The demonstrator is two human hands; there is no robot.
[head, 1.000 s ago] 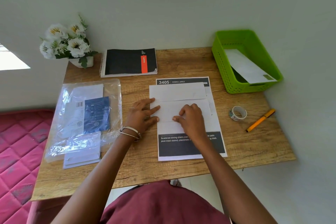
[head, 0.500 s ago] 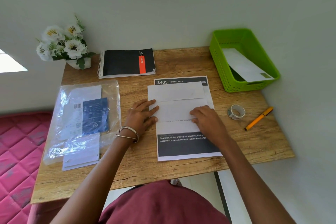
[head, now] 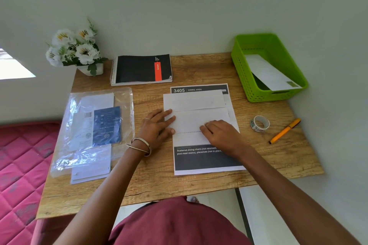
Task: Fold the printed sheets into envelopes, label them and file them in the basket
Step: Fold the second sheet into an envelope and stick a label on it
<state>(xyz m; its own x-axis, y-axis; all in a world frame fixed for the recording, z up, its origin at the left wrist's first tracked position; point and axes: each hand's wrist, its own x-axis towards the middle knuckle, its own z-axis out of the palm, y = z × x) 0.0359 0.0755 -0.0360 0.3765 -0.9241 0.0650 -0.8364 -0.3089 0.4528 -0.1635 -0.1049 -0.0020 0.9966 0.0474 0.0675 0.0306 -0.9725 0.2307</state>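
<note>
Hands [head: 157, 125] [head: 221, 133] press folded sheet [head: 199, 119] flat on table [head: 199, 183].

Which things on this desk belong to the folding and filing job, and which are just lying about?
Job: folded sheet, printed sheet beneath, green basket, envelope inside, tape roll, orange pen, plastic envelope pack.
Lying about: spiral notebook, flower pot.

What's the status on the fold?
Left hand flat, pinning folded sheet. Right hand pressing lower crease. One envelope in basket. Nothing in the way.
</note>
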